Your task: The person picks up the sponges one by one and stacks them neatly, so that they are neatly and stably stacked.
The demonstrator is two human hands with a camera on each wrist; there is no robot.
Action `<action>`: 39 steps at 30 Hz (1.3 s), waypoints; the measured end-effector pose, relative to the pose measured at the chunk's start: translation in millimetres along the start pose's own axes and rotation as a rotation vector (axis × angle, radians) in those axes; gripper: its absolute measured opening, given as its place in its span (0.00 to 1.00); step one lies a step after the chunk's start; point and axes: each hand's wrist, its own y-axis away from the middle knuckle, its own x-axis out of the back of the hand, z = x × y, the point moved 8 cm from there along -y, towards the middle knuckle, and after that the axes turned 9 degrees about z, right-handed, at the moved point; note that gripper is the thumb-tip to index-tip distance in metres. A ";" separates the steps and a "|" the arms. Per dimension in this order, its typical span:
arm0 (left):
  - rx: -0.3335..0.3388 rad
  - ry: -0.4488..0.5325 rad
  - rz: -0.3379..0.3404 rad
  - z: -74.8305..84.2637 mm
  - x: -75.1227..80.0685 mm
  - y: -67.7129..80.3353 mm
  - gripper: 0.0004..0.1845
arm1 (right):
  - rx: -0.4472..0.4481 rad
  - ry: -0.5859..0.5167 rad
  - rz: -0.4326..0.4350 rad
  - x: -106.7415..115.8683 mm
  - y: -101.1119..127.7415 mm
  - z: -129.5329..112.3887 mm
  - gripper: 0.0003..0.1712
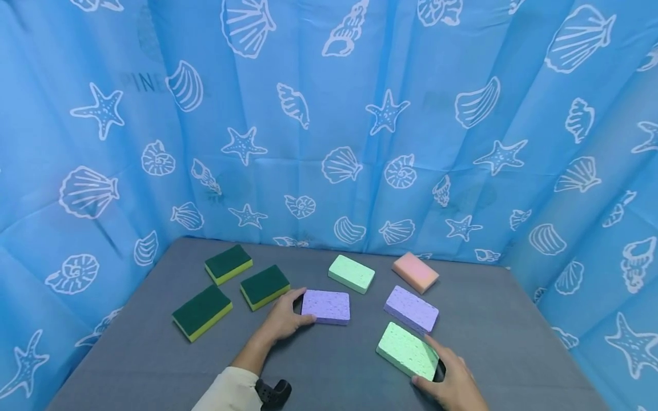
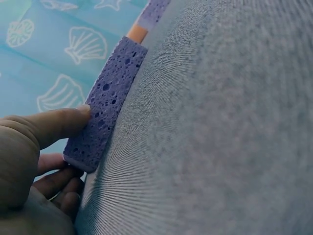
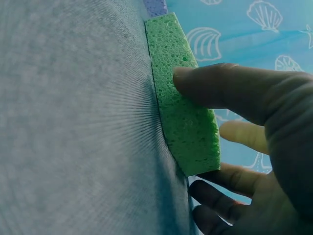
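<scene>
A purple sponge [image 1: 325, 306] lies flat on the grey table, and my left hand [image 1: 284, 317] holds its left end. The thumb presses on the near long side of that purple sponge [image 2: 107, 98] in the left wrist view; the index finger is at the far corner. Farther right and nearer, a light green sponge [image 1: 408, 349] lies at a slant. My right hand [image 1: 452, 379] grips its right end between thumb and index finger. In the right wrist view the thumb lies against the side of the green sponge [image 3: 181, 98], while the other fingers curl loosely past its end.
Three green-and-yellow scouring sponges [image 1: 203, 311] sit at the left. Behind my hands lie another light green sponge [image 1: 352, 274] and a pink-orange sponge [image 1: 415, 272]. Another purple sponge [image 1: 411, 309] is just beyond the right hand's sponge. A blue shell-print curtain [image 1: 319, 137] surrounds the grey table [image 1: 329, 365].
</scene>
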 end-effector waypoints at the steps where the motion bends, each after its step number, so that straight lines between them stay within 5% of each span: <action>1: 0.000 0.002 -0.001 -0.1 -0.2 -0.2 0.38 | 0.002 0.011 -0.002 0.3 -0.1 -0.2 0.56; 11: 0.015 0.004 0.000 -1.3 -1.8 0.4 0.38 | -0.040 0.028 0.089 15.2 0.5 -9.6 0.56; 26: 0.012 -0.013 0.022 -2.2 -0.1 -1.5 0.38 | 0.266 -0.090 0.305 70.7 -12.6 -79.7 0.47; 39: 0.003 -0.032 0.021 0.0 -1.3 0.3 0.38 | 0.483 -0.317 0.298 47.1 -44.7 -132.0 0.43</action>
